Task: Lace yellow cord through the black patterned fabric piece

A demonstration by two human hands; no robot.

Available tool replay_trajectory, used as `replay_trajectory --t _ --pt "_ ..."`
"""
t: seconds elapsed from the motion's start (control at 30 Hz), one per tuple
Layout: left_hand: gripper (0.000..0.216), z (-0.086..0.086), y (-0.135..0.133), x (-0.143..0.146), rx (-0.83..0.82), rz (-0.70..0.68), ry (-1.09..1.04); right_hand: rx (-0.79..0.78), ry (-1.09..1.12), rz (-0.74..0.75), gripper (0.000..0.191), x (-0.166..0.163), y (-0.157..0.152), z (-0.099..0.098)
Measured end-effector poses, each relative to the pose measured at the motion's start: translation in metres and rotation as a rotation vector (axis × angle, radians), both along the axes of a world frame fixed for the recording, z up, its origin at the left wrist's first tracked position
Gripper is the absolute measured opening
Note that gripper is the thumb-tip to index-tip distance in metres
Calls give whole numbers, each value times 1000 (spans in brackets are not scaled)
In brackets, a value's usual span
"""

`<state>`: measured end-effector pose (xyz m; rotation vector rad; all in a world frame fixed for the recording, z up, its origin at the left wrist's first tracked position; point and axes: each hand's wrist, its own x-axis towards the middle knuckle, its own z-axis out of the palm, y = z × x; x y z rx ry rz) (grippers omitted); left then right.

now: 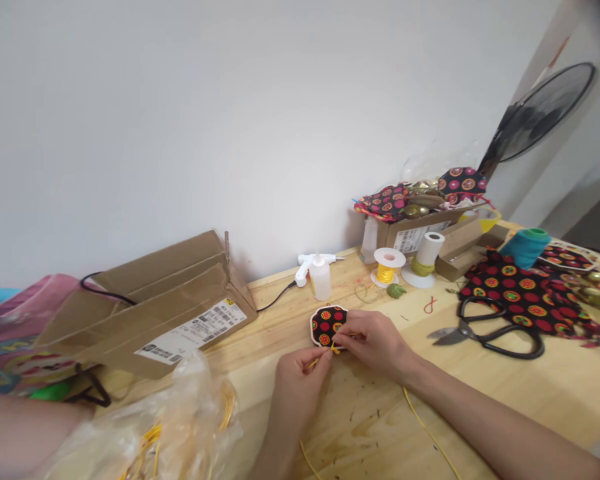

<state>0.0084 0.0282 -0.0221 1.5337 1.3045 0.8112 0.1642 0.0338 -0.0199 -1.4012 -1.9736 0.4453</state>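
Note:
A small octagonal piece covered in black cloth with red and yellow circles (325, 323) lies on the wooden table (555, 407). My right hand (375, 343) pinches its lower right edge, fingers closed. My left hand (300, 380) sits just below and left of it, fingers pinched on a thin yellow cord (425, 427) that meets the piece's lower edge and trails back across the table between my forearms.
Black scissors (490, 333) lie to the right beside patterned cloth (525, 293) and a teal spool (526, 247). Behind are a yellow cord spool (389, 265), a white spool (425, 259), a small bottle (321, 277), a glue gun (310, 263) and cardboard boxes (170, 313). A plastic bag (155, 433) lies front left.

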Motion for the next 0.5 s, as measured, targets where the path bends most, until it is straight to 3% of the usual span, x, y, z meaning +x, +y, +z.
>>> replay_trajectory --t 0.2,0.3,0.4,0.5 --pt "27 0 -1 0 -19 37 -4 -89 79 -44 16 1 2 0" --pt "29 -2 -1 1 -31 69 24 -307 302 -28 22 5 2 5" --pt "29 -2 -1 1 -42 64 25 -546 605 107 29 7 0 11" --pt "26 0 -1 1 -37 48 -1 -741 827 232 21 6 -4 13"
